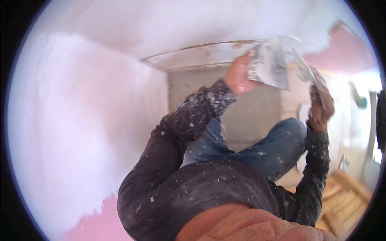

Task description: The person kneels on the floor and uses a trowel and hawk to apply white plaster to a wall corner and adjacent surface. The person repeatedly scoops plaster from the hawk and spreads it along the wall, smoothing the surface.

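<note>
Head view has the left hand (240, 76) gripping a grey metal plate (276, 66) at its three o'clock, fingers partly hidden, while the right hand (320, 105), fingers curled shut, holds a smeared blade (304, 70) angled eleven-to-five, just beside the plate.

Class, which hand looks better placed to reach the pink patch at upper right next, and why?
Probably the right hand: it holds a thin-bladed tool and appears nearer the pink patch. The left hand, holding a flat plate, is farther left.
</note>
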